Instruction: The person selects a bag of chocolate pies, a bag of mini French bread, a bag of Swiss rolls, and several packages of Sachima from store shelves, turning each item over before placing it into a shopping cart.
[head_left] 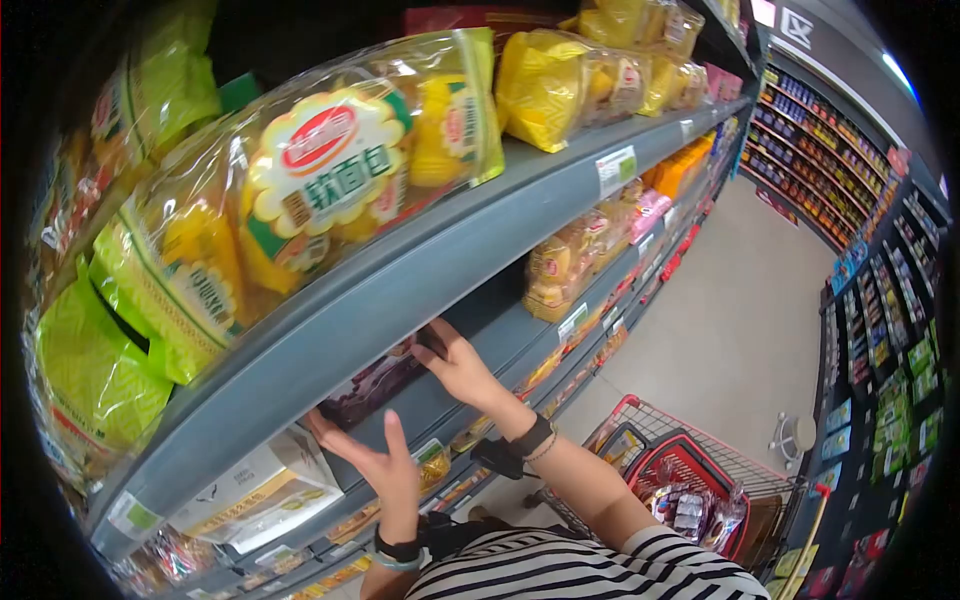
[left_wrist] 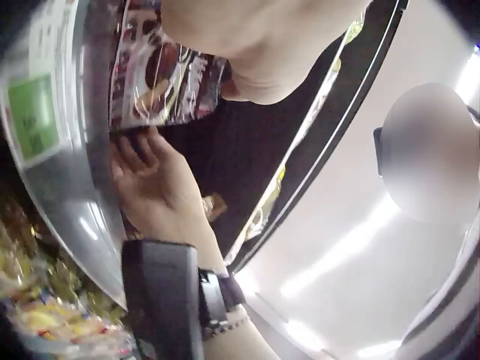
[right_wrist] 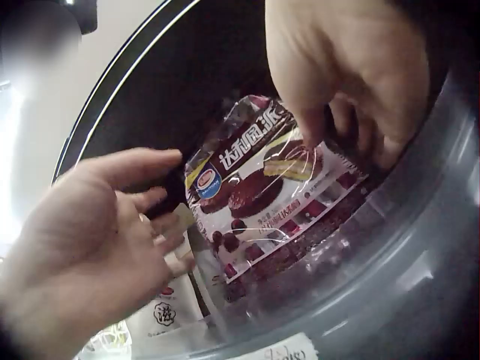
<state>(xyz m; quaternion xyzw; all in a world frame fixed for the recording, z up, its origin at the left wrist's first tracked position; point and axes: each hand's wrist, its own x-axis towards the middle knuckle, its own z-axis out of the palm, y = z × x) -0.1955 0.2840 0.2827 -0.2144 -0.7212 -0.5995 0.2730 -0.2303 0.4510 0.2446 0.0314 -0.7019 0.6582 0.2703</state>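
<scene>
A person in a striped shirt [head_left: 590, 570] reaches with both hands into a grey shelf [head_left: 490, 335] beneath the wide front rail [head_left: 400, 262] of the shelf above. Between the hands lies a glossy, dark purple and white pack of pies [right_wrist: 251, 195], close behind that rail, its printed front facing the right wrist camera. The left hand [head_left: 380, 465] is spread, thumb raised away from the other fingers, its fingertips just beside one end of the pack; whether they touch it I cannot tell. The right hand [head_left: 462, 372] is at the opposite end, thumb over the printed front and the other fingers bent in by the edge; whether it pinches the pack I cannot tell. Next to the left hand stands a white bag [head_left: 265, 490], and further along the same shelf, past the right hand, sit clear bags of small cakes [head_left: 555, 275]. Above, large yellow-green bread bags [head_left: 330, 170] line the upper shelf. Both wrists wear black bands [head_left: 535, 437]. Behind the right arm, a wire cart [head_left: 750, 464] carries a red basket [head_left: 645, 468] with wrapped packets [head_left: 690, 510] inside
</scene>
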